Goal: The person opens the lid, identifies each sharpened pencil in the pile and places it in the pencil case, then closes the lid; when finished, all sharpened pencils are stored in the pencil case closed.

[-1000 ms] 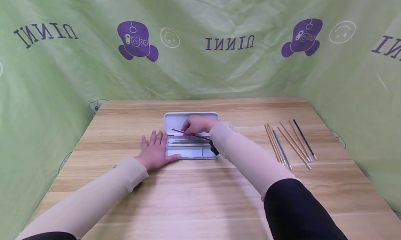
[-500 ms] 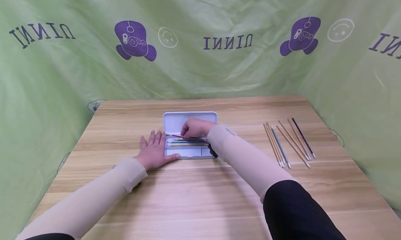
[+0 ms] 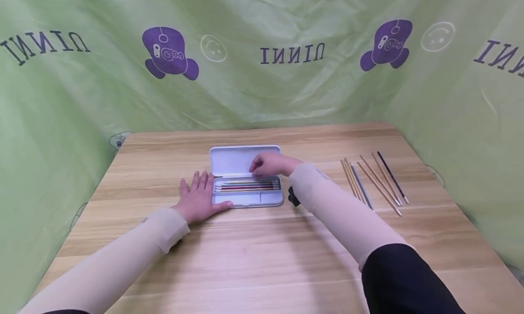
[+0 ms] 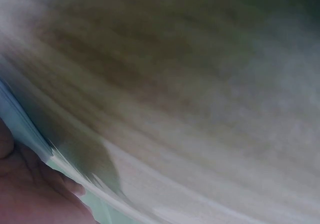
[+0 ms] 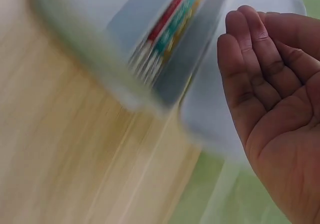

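A white pencil case (image 3: 235,199) lies with its lid (image 3: 229,161) raised at the back. Several pencils (image 3: 245,187) sit side by side in its rear compartment; red, teal and yellow ones (image 5: 172,21) show in the right wrist view. My left hand (image 3: 197,205) rests with spread fingers at the case's left end, thumb along the front edge. Only part of that palm (image 4: 35,189) appears in the left wrist view. Over the lid, my right hand (image 3: 270,164) hovers with loosely bent fingers and holds nothing; its palm (image 5: 280,83) faces the right wrist camera.
To the right on the wooden table (image 3: 262,259) lie several loose pencils, among them natural-wood ones (image 3: 378,186), a blue-grey one (image 3: 362,186) and a black one (image 3: 393,176). A green printed curtain (image 3: 245,100) surrounds the table at the back and sides.
My right hand lowered a dark red pencil into the case's rear compartment, let go of it, and moved up and right. My left hand stayed at the case.
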The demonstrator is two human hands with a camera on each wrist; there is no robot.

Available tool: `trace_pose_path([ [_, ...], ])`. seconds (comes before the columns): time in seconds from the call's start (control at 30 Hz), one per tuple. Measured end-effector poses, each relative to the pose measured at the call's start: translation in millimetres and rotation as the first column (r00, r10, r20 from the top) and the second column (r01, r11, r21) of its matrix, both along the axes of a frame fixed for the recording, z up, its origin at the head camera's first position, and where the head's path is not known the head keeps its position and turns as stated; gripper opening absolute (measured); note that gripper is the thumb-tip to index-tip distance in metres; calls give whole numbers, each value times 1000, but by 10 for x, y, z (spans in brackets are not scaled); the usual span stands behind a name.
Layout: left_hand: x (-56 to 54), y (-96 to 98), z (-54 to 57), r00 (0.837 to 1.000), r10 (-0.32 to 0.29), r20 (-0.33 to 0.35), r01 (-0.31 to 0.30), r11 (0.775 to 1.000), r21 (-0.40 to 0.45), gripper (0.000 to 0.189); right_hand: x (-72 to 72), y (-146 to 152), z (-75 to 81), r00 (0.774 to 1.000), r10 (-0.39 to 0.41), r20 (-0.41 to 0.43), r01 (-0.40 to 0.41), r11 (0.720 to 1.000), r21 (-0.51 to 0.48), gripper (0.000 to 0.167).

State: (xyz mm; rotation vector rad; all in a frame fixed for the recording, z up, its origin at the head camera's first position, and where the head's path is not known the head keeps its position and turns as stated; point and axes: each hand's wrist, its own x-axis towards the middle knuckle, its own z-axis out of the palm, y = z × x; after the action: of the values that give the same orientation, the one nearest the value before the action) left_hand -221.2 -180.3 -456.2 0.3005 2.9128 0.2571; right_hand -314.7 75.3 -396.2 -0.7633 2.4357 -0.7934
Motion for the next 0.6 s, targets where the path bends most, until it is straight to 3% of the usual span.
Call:
trace_pose_path([
  [0.13,0,-15,-25,1000,-5,-2,5,1000,3,122,9,380,-17,988,-116,106,130,982,-138,22],
  [0.33,13,-45,-37,1000,-18,-6,18,1000,12,123,88,1067,-20,940,-287,182,327,911,-252,33],
  [0.43,15,-66,-48,1000,-22,-15,22,1000,7,124,130,1445,-25,899,-400,180,435,868,-239,38],
  [0.6,19,-75,-35,999,-30,-23,30,1000,3,125,244,2054,-87,798,-577,174,602,773,-198,40],
])
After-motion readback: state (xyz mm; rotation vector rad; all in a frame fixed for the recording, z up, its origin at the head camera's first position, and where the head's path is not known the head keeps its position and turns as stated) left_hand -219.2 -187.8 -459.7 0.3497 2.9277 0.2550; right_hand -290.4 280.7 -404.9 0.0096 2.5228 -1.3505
